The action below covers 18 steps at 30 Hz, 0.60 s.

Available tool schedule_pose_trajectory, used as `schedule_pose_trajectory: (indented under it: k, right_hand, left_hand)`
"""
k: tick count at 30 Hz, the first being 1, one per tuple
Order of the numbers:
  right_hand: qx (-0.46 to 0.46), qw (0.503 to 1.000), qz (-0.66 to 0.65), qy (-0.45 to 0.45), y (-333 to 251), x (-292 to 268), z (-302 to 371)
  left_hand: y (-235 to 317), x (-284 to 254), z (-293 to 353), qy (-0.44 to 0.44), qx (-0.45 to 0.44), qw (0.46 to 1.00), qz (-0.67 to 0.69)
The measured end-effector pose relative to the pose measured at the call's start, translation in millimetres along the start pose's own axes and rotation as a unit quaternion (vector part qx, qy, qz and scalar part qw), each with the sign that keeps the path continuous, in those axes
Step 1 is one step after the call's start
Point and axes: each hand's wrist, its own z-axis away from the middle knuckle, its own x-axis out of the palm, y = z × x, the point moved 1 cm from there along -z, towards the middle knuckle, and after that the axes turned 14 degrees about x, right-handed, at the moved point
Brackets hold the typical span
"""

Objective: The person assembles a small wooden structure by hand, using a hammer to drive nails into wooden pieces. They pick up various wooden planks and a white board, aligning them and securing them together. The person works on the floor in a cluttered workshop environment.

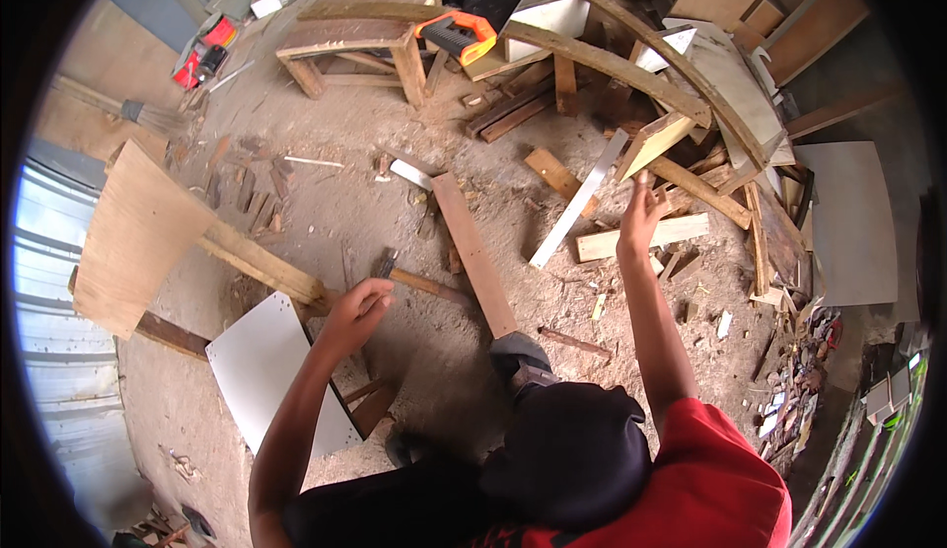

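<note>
My right hand (641,218) reaches forward, with its fingers closed at the near lower corner of a short pale wooden board (655,144); the exact grip is partly hidden. My left hand (357,313) is closed with curled fingers, and whatever may be inside it is hidden. Just beyond it a hammer (432,287) with a wooden handle lies on the floor. A white panel (276,365) stands beside my left forearm, close to a long wooden beam (258,257). In front of me, a reddish-brown plank (472,252) lies lengthwise.
An orange-handled saw (459,33) rests on a low wooden bench (350,33) at the far side. Long beams (612,67) lean over a scrap pile on the right. A white strip (580,198) and pale plank (643,237) lie near my right hand. A plywood sheet (138,237) stands left.
</note>
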Motion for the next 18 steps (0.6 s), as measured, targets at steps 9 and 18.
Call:
schedule_pose_trajectory:
  k: [9,18]
  right_hand:
    - [0.132,0.982,0.021,-0.134,-110,13,-100]
    - [0.111,0.989,0.029,-0.088,-81,37,-118]
  left_hand:
    - [10,9,-16,-0.002,0.011,1.0,-0.005]
    - [4,7,-17,-0.036,0.015,0.998,-0.045]
